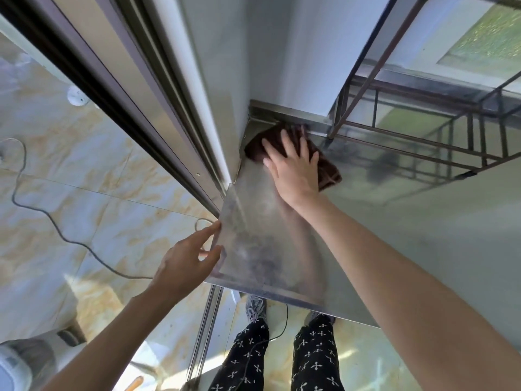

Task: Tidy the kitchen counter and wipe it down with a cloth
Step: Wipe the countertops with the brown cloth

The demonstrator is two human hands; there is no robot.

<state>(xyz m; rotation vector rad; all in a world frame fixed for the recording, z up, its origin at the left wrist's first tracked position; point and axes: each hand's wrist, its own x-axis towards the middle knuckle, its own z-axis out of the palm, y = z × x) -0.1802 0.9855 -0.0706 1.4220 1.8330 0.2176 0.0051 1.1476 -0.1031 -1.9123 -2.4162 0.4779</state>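
A dark brown cloth (328, 170) lies in the far left corner of the shiny steel counter (380, 235). My right hand (293, 167) presses flat on the cloth with its fingers spread. My left hand (187, 263) rests with straight fingers against the counter's left edge, near the front corner. Part of the cloth is hidden under my right hand.
A dark metal wire rack (423, 131) stands on the counter at the back right, by a window. A sliding door frame (158, 108) runs along the left. A grey cable (56, 227) trails over the marble-patterned floor. My legs (282, 356) stand below the counter's front edge.
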